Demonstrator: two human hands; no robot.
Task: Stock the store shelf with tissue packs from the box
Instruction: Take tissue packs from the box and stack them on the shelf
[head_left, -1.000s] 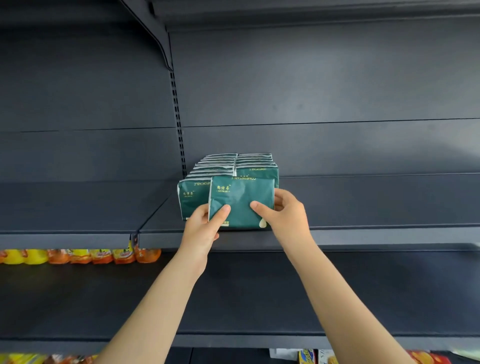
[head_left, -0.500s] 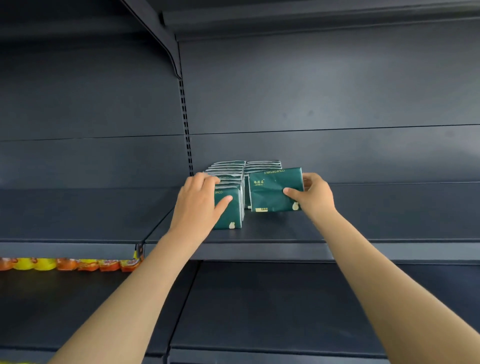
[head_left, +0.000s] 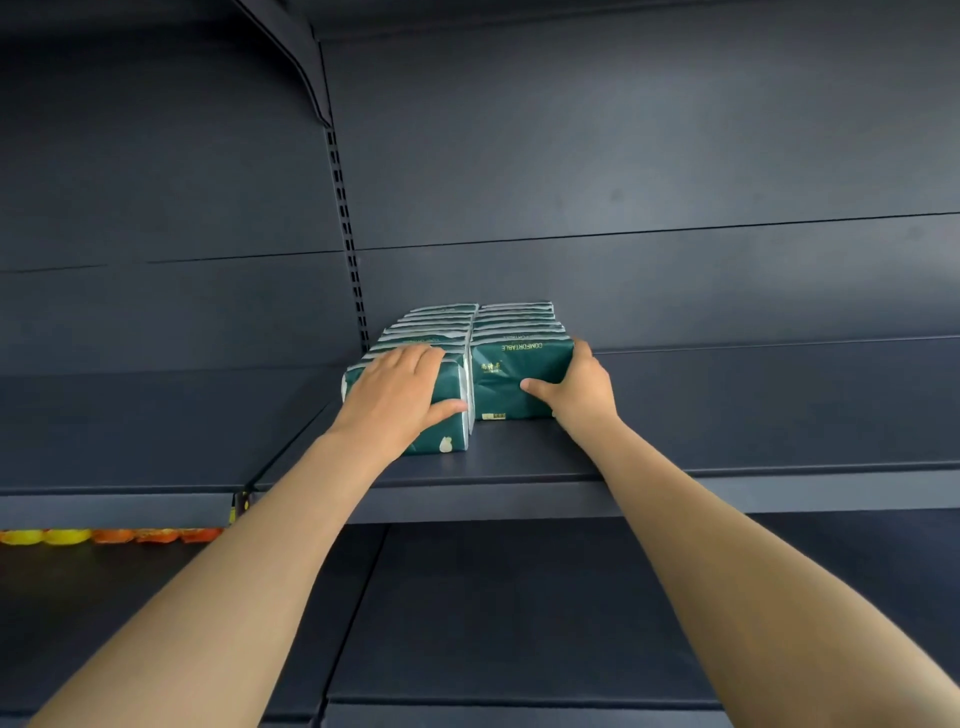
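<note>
Two rows of green tissue packs (head_left: 519, 318) stand on the dark shelf (head_left: 524, 460) at frame centre, side by side and running back to the rear panel. On the left front pack (head_left: 449, 441) the left hand (head_left: 397, 397) lies flat, fingers across its top, thumb on its face. Gripping the right front pack (head_left: 511, 376) is the right hand (head_left: 582, 389), thumb in front, fingers round the right end. Orange and yellow pouches (head_left: 109, 535) lower left.

Item: two forearms, bare to the frame edge, entering at 7 and 5 o'clock. Left hand (head_left: 400, 395), right hand (head_left: 576, 387): both bare, slim-fingered.
</note>
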